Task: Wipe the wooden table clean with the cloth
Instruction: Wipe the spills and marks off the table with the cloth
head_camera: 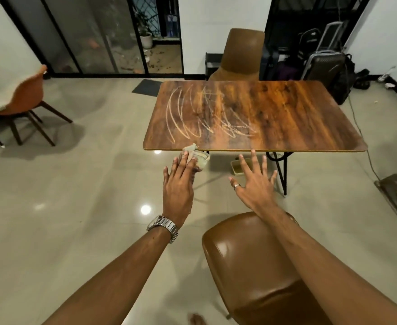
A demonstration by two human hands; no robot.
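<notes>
As my cloth [201, 158] is at the counter [286, 118] edge, wiping begins.
Left fingers [183, 161] clamp it, right fingers [253, 161] spread; next, rub the scribbles [204, 113].

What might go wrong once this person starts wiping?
The cloth in the left hand is small and bunched, while the pale scribbles spread wide, so it may just smear them. The brown chair sits between the person and the table, making the far marks an awkward lean. Hard pressing might shift the table on its thin legs.
</notes>
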